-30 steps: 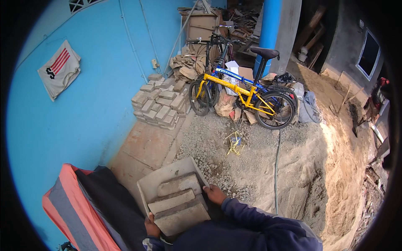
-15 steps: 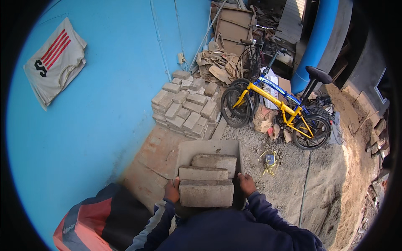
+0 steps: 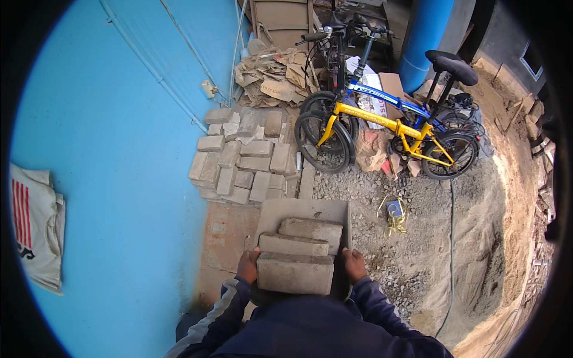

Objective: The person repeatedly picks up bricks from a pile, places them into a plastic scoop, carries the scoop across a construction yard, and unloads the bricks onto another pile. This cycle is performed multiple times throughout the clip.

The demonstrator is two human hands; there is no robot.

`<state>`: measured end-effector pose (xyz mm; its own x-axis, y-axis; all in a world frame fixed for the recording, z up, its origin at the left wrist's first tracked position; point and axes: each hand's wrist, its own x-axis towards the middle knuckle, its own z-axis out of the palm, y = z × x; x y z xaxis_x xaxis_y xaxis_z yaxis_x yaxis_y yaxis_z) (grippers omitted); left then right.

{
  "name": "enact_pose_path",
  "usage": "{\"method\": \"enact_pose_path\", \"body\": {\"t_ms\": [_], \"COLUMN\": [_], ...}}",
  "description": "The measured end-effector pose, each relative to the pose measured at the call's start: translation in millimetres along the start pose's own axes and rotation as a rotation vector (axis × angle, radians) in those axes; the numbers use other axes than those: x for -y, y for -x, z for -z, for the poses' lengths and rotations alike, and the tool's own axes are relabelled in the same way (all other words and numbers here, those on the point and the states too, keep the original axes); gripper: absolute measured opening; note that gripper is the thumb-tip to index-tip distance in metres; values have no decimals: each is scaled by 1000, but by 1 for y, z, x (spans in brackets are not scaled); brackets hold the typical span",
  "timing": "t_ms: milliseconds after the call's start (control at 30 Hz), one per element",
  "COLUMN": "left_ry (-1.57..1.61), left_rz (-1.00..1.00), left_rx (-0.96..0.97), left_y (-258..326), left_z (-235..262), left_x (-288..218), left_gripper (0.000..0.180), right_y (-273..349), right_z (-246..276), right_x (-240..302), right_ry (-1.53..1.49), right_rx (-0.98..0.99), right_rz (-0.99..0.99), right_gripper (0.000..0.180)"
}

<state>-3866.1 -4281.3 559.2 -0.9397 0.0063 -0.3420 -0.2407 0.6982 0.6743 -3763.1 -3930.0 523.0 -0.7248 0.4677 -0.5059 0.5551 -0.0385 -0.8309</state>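
The tub (image 3: 304, 209), askew a second ago, now points straight ahead — left hand (image 3: 248, 266) and right hand (image 3: 356, 266) drawn level at its sides — with its far edge closer to the pile of bricks (image 3: 239, 160), while the white cloth (image 3: 38, 227) slips to the view's left rim.

Between our left hand (image 3: 247, 266) and right hand (image 3: 356, 266), we see rough, matt, concrete-like bricks (image 3: 295, 274) in a dull, smoother tub (image 3: 304, 209). Beyond our grip, stacked blocks (image 3: 256, 148) look equally coarse; leftward, the painted wall (image 3: 119, 149) is smooth; rightward, gravel (image 3: 382, 256) lies rough.
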Motion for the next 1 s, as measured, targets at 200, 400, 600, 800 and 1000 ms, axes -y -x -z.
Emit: {"method": "enact_pose_path", "body": {"t_ms": [200, 400, 600, 800, 1000], "left_ry": [-52, -140, -146, -41, -91], "left_rz": [-43, -77, 7, 93, 63], "left_rx": [74, 174, 323, 407, 458], "left_y": [-111, -191, -313, -423, -494], "left_z": [-11, -77, -175, -276, -366], "left_x": [-30, -18, 30, 94, 171], "left_gripper": [63, 65, 70, 72, 79], "right_y": [-104, -194, -277, -335, -395], "right_z": [-31, -54, -82, -133, -165], "right_x": [36, -4, -105, -194, -260], "right_ry": [87, -18, -29, -303, -497], "right_rx": [-50, -159, -309, -414, -504], "right_rz": [-25, -146, -354, -484, -626], "right_gripper": [46, 31, 27, 34, 25]}}
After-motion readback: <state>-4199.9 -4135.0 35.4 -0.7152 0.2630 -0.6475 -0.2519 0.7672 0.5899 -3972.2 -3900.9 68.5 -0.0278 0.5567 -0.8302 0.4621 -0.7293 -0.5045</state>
